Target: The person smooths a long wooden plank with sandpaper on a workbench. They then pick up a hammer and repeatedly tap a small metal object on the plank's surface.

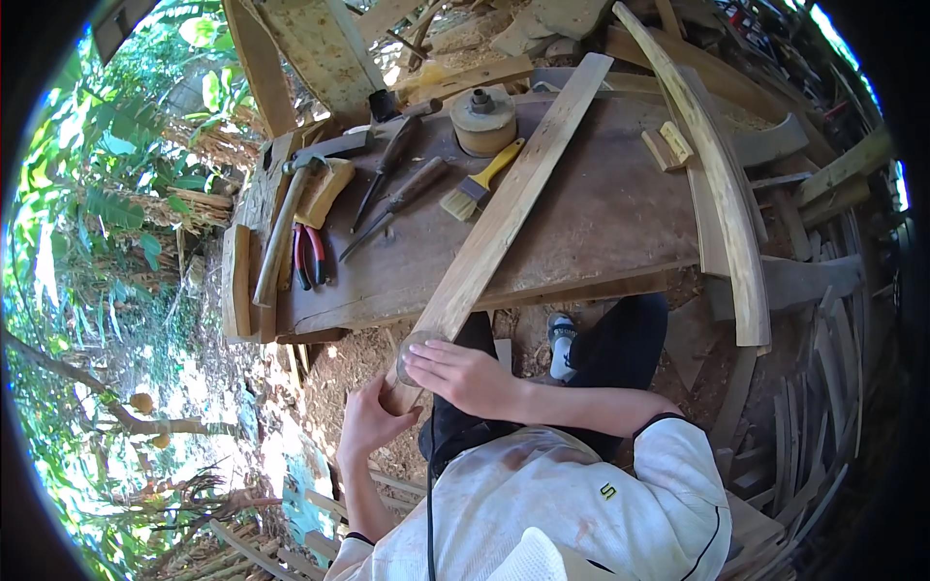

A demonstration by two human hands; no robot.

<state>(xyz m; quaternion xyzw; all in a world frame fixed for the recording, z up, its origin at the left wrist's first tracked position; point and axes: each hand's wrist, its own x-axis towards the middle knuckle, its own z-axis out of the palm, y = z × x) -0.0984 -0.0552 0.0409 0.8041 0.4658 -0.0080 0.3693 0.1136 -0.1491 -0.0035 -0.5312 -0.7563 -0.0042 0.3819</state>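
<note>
A long pale wooden plank [518, 208] slants from the far side of the workbench down toward my lap. My left hand [371, 418] is closed around its near end, thumb on the near side, with the other fingers partly hidden. Over the plank's lower part, my right hand [470, 378] presses its fingers on a round, greyish-brown disc-shaped thing [411, 360], which lies against the wood. Its exact kind is unclear. A black cord [430, 494] runs down past my shirt from below that hand.
On the dark bench [601, 218] lie a hammer [281, 228], red-handled pliers [309, 257], chisel-like tools [397, 205], a yellow-handled brush [481, 182] and a round wooden block with a metal stub [482, 121]. A long curved board [722, 194] leans at right, beside stacked wood strips.
</note>
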